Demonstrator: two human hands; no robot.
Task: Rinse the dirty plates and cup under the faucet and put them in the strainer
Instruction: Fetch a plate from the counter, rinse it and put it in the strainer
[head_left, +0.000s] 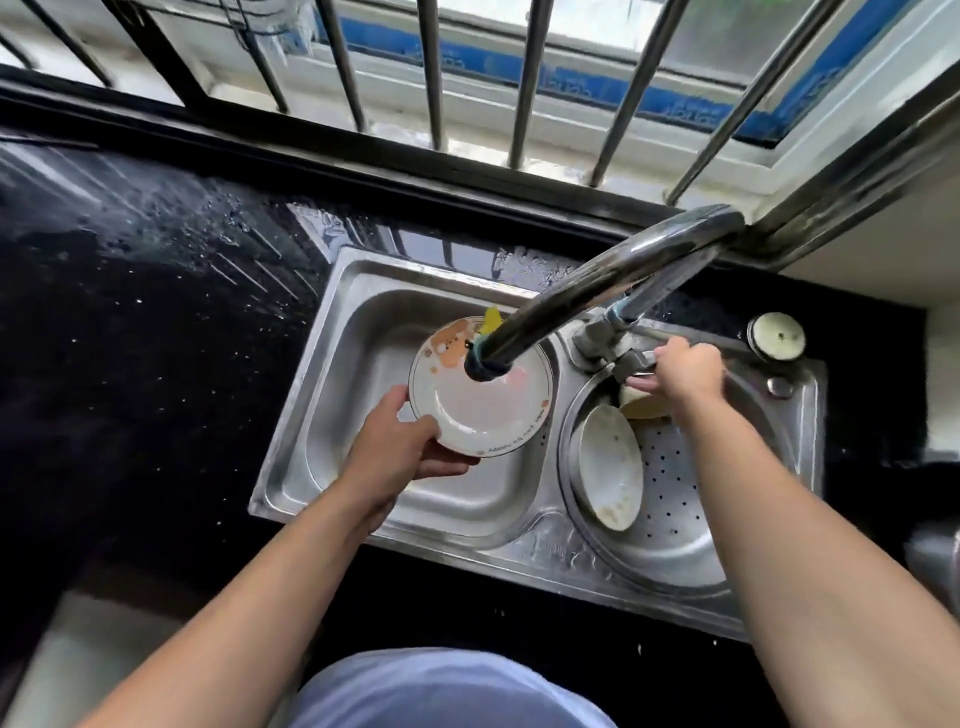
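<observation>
My left hand grips the near rim of a white plate with orange cartoon prints, held face up over the left sink basin. The faucet spout ends just above the plate's far half. My right hand is closed on the faucet handle at the tap's base. In the round perforated strainer on the right, a second white plate leans on its edge. A pale cup lies behind it, partly hidden by my right wrist.
A yellow object peeks out behind the held plate. A round white-topped knob sits on the sink's back right corner. Wet black countertop spreads to the left. Metal window bars run along the back.
</observation>
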